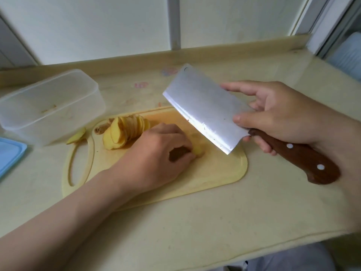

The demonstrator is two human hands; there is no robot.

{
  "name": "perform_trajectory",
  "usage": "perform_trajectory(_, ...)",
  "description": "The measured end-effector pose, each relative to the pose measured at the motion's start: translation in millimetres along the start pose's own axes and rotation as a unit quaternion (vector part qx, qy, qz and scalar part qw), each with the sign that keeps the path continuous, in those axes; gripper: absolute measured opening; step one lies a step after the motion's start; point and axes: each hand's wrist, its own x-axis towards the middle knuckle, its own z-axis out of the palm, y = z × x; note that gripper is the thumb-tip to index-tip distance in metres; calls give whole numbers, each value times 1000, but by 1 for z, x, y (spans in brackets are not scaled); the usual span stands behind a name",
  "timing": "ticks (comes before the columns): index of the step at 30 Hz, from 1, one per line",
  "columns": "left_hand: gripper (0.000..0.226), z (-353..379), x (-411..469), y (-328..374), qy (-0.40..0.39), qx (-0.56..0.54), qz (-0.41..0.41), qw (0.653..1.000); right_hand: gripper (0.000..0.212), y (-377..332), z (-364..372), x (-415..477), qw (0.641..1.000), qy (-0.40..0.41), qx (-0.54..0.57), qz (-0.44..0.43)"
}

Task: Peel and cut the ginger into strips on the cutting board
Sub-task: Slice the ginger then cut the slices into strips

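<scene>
A pale yellow cutting board (214,173) lies on the counter. A fanned row of ginger slices (125,132) leans at its far left part. My left hand (156,155) rests on the board with its fingertips pinched on a small ginger piece (198,151). My right hand (283,116) grips a cleaver (203,110) with a brown riveted handle, fingers on the blade's side. The blade is lifted and tilted above the board's right part, just right of the small piece.
A translucent plastic container (52,106) stands at the left, with a few scraps inside. A ginger offcut (77,136) lies beside it by the board's handle hole. A blue lid (9,155) sits at the left edge. The counter's front edge runs along the bottom right.
</scene>
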Motion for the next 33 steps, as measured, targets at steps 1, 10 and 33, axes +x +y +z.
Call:
perform_trajectory(1,16,1,0,0,4,-4,1,1000,69,-5,1,-7,999,7,-49,2)
perform_trajectory(10,12,6,2,5,9,17,38,999,69,-23,24,-26,959,17,-284,-9)
perform_trajectory(33,23,1,-12,-3,-38,86,179,979,93,-50,56,-52,940,-22,-332,80)
